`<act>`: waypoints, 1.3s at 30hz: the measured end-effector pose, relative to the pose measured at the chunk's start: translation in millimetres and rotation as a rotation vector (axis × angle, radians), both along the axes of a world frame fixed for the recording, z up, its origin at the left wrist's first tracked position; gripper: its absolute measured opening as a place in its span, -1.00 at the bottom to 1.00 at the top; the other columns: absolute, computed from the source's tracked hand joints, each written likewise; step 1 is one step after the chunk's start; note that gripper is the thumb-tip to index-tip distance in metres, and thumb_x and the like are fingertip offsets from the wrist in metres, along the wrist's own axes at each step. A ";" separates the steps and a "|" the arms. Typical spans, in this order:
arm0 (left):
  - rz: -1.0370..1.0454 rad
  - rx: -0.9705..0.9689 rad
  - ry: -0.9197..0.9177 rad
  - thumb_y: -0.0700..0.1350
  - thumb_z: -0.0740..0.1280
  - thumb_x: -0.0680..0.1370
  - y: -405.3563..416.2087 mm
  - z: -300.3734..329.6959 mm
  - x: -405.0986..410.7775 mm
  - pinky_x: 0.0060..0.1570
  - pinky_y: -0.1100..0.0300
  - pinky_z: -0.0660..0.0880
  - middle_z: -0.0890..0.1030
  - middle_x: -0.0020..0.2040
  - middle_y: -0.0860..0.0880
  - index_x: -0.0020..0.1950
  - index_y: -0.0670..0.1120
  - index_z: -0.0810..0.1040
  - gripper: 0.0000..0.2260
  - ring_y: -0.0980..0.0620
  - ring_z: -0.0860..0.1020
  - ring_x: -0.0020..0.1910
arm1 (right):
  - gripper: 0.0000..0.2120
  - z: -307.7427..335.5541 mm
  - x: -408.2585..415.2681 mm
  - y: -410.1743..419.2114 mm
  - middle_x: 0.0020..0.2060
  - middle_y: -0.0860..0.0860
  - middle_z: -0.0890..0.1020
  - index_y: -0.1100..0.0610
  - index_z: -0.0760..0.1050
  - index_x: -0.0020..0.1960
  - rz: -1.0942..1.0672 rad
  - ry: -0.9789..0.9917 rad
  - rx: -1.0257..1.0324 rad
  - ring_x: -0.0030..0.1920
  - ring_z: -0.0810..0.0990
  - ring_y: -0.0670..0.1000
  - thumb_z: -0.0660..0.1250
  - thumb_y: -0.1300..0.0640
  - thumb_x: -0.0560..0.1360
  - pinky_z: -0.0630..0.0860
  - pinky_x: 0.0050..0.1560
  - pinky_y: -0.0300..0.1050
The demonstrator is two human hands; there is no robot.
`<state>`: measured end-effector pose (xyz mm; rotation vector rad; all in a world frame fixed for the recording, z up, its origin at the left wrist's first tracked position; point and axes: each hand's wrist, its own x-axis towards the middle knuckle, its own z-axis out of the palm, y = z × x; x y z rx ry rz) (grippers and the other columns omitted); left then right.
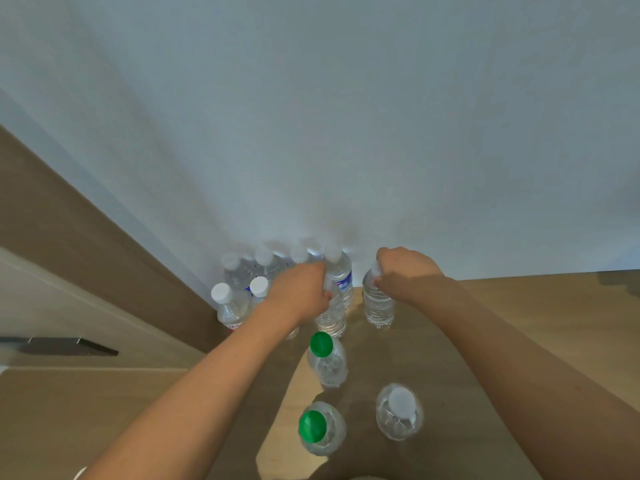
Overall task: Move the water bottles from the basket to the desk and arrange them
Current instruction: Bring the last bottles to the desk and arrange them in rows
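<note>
We are seeing clear plastic water bottles standing upright on the wooden desk [519,323]. A cluster with white caps [239,271] is crowding the far left corner against the wall, one of them a blue-labelled bottle [341,275]. Just in front of that one, a ribbed clear bottle [330,317] is standing, and another ribbed bottle [378,304] is standing apart to its right. Nearer to us, two green-capped bottles [322,344] [313,426] are lining up one behind the other, and a white-capped bottle [400,408] is standing to the right of the nearest one.
</note>
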<state>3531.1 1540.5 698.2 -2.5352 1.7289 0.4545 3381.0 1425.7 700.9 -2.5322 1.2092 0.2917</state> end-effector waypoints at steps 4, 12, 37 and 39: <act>0.078 -0.028 0.049 -0.05 0.32 0.56 6.4 -2.6 7.3 -0.19 0.11 0.38 0.58 0.04 -0.12 0.22 -0.11 0.43 -0.73 -0.16 0.56 0.04 | -0.79 3.3 0.1 3.6 0.00 0.09 0.55 0.16 0.43 0.12 0.043 0.020 -0.023 -0.11 0.47 0.11 0.20 0.06 0.57 0.34 -0.14 -0.11; 0.135 -0.041 0.013 -0.05 0.32 0.56 17.6 -1.6 15.9 -0.22 0.11 0.35 0.57 0.02 -0.13 0.16 -0.13 0.45 -0.76 -0.08 0.47 -0.10 | -0.79 10.5 6.5 21.4 -0.01 0.08 0.57 0.14 0.45 0.09 0.088 -0.009 -0.049 -0.13 0.45 0.10 0.22 0.04 0.56 0.36 -0.13 -0.13; 0.159 -0.064 0.015 -0.13 0.33 0.53 22.0 -3.2 22.0 -0.21 0.10 0.38 0.57 0.03 -0.13 0.18 -0.12 0.45 -0.76 -0.13 0.53 -0.08 | -0.68 10.4 39.5 50.1 0.13 0.10 0.55 0.13 0.43 0.30 0.223 -0.189 -0.148 0.12 0.57 0.13 0.29 0.08 0.57 0.29 -0.08 -0.19; 0.156 -0.058 0.016 -0.14 0.32 0.52 21.6 -4.1 22.2 -0.21 0.10 0.38 0.57 0.04 -0.14 0.19 -0.12 0.44 -0.74 -0.15 0.55 -0.03 | -0.68 8.7 40.3 49.4 0.14 0.10 0.54 0.14 0.43 0.29 0.230 -0.167 -0.133 0.10 0.58 0.13 0.29 0.06 0.57 0.31 -0.07 -0.16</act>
